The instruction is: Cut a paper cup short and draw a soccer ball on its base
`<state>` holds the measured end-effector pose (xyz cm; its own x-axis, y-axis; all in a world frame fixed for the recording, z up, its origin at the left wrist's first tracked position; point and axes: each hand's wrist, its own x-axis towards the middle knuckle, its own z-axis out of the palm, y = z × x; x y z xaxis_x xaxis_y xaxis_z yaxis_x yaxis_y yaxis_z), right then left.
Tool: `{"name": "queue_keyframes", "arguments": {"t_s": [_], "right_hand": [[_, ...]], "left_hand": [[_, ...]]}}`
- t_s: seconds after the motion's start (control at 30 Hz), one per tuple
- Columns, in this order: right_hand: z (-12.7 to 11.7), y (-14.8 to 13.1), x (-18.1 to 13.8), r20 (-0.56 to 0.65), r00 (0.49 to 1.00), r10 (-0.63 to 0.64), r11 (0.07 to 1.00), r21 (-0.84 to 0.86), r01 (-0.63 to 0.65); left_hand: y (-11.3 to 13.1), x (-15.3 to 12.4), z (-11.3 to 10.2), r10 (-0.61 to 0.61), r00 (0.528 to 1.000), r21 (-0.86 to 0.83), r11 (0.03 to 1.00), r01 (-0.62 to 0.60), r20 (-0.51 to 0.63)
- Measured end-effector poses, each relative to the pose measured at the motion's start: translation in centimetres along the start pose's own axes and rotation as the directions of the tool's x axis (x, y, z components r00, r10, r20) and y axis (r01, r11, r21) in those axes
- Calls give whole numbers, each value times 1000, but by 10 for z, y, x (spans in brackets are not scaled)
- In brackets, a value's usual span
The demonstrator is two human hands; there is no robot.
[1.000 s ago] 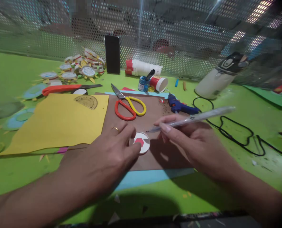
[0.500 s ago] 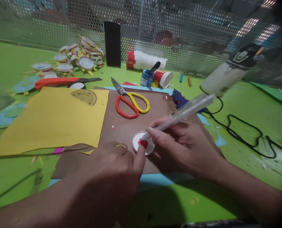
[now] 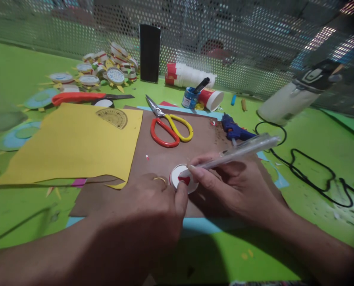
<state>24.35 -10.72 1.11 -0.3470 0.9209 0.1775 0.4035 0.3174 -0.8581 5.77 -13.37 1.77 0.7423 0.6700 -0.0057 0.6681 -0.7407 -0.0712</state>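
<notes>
A small white disc (image 3: 178,177) with a red shape on it lies on a brown sheet (image 3: 165,159). My left hand (image 3: 144,206), a ring on one finger, is curled with a fingertip pressed on the disc's near edge. My right hand (image 3: 233,186) grips a clear pen (image 3: 239,150), whose tip rests on the disc's red shape. The pen slants up to the right.
A yellow sheet (image 3: 72,145) with a protractor (image 3: 113,118) lies left. Red-and-yellow scissors (image 3: 169,127), a blue glue gun (image 3: 233,130) with black cord (image 3: 310,171), a paint pot (image 3: 190,98), cups (image 3: 191,75), a black phone (image 3: 149,53), a white bottle (image 3: 296,97) and several finished paper discs (image 3: 105,71) stand behind.
My right hand brought the pen down from above the sheet onto the disc's red shape. My left hand drew back to the disc's near edge and curled.
</notes>
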Motion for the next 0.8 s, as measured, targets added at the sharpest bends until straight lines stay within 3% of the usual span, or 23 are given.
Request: {"name": "queue_keyframes", "arguments": {"t_s": [0.13,0.33,0.63,0.8], "right_hand": [[-1,-1,-1,-7,1000,6,1000,-29,-6],[-2,-1,-1,-11,999,-34,996,-82,33],[-1,1,-1,50,998,-32,998,-56,34],[-2,1,0,65,997,-42,990,-130,50]], "left_hand": [[-4,-1,5,55,998,-32,998,-56,-44],[-4,-1,5,33,995,-106,993,-43,-94],[2,3,0,38,998,121,992,-31,-54],[-2,3,14,96,978,136,988,-71,-186]]}}
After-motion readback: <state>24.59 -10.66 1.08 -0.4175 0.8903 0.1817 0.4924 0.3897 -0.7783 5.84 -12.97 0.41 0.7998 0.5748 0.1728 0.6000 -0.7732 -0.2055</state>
